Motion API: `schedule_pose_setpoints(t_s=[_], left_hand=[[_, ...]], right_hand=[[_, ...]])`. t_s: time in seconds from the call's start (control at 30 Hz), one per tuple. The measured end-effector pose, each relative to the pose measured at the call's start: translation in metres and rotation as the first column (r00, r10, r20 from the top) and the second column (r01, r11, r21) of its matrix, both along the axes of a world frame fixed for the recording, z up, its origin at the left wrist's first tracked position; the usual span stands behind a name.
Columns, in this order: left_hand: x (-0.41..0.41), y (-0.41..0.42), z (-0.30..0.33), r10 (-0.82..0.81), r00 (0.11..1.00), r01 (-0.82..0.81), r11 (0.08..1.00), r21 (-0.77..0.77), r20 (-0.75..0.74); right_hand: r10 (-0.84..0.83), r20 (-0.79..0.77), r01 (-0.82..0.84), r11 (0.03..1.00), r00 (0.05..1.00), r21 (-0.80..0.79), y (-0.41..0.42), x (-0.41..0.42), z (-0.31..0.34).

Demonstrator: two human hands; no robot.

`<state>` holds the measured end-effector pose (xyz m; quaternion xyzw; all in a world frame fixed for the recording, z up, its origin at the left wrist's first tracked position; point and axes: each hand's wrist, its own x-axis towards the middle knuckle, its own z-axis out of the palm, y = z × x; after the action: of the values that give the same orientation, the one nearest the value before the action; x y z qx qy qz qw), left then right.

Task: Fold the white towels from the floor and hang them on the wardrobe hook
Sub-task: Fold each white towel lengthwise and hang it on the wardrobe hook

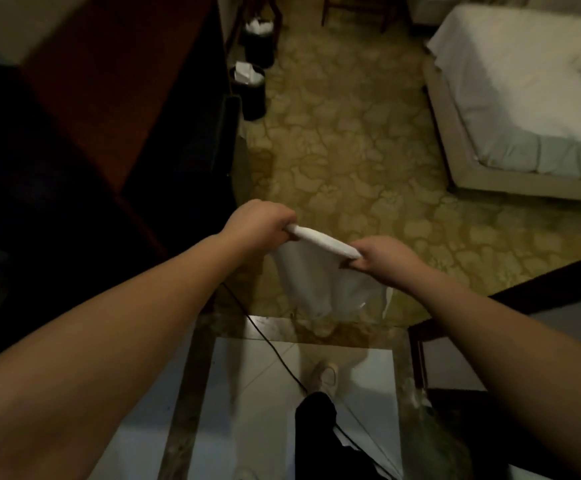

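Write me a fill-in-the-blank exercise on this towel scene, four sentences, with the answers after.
1. The white towel is held by ____ hands.
2. The left hand and right hand each grip one end of its ____ edge.
3. Two black ____ stand by the dark wardrobe.
4. The bed lies to the person's ____.

Answers: both; top; bins; right

Dim room, patterned yellowish floor. Dark wooden wardrobe at left, two black bins with white liners beside it. White-sheeted bed upper right. White tiles nearest camera.
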<state>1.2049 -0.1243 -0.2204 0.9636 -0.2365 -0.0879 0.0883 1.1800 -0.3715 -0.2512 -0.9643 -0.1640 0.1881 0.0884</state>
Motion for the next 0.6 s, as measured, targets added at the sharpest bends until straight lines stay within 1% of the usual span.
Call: schedule_pose_setpoints(t_s=[0.1,0.2,0.33,0.43,0.5,0.6], left_hand=[[-0.044,0.020,0.048,0.034,0.999,-0.035,0.999,0.017,0.035],[-0.090,0.034,0.102,0.069,0.994,-0.079,0.989,0.122,0.087],[-0.149,0.055,0.176,0.109,0.990,-0.127,0.959,0.252,0.086],[-0.196,0.071,0.233,0.146,0.986,-0.164,0.927,0.336,0.079],[-0.229,0.078,0.266,0.224,0.972,-0.235,0.906,0.352,0.074],[-0.289,0.087,0.305,0.356,0.933,-0.354,0.873,0.335,0.056]], right_hand=[[-0.092,0.022,0.093,0.993,0.996,-0.073,0.008,-0.037,0.040],[-0.100,0.158,0.124,0.981,0.982,-0.148,0.010,-0.070,0.084],[-0.143,0.300,0.191,0.972,0.943,-0.139,0.009,-0.114,0.149],[-0.099,0.426,0.178,0.972,0.899,-0.151,0.008,-0.148,0.196],[-0.118,0.474,0.178,0.981,0.873,-0.083,0.012,-0.170,0.225],[-0.234,0.466,0.186,0.972,0.853,0.147,0.019,-0.210,0.258]])
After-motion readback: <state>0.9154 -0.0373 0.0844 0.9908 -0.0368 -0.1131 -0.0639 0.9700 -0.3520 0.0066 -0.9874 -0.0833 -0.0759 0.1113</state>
